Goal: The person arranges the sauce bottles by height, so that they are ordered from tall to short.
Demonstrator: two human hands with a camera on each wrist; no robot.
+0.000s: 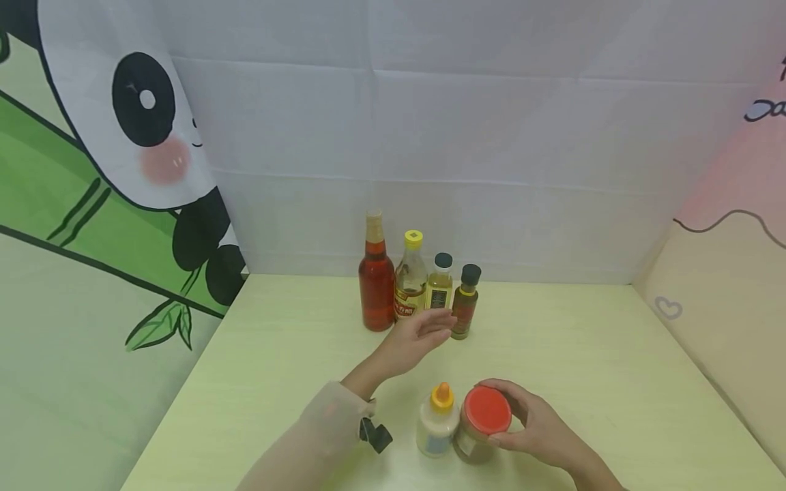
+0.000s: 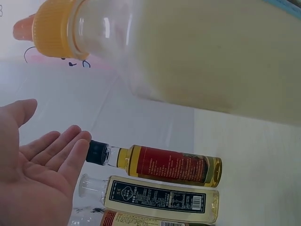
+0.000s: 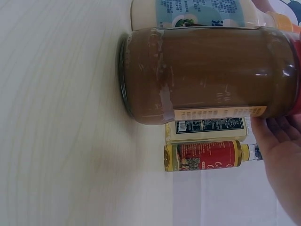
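My right hand (image 1: pixel 540 426) holds a glass jar of brown paste with a red lid (image 1: pixel 488 410) near its top, fingers on the far side and thumb on the near side. The brown contents of the jar (image 3: pixel 207 70) fill the right wrist view. Close to its left stands a squeeze bottle (image 1: pixel 438 431) of pale cream sauce with a yellow-orange pointed cap. My left hand (image 1: pixel 413 343) reaches forward past it, fingers extended, holding nothing. Its fingertips come near, or in front of, a small dark-capped oil bottle (image 1: pixel 464 307); contact cannot be told.
In a row along the back stand a tall red bottle (image 1: pixel 376 290), a yellow-capped bottle (image 1: pixel 411 276) and a dark-capped pale oil bottle (image 1: pixel 439 283), left of the small one. Behind the pale table (image 1: pixel 583 354) hangs a white cloth (image 1: pixel 491 136). Printed side panels flank it.
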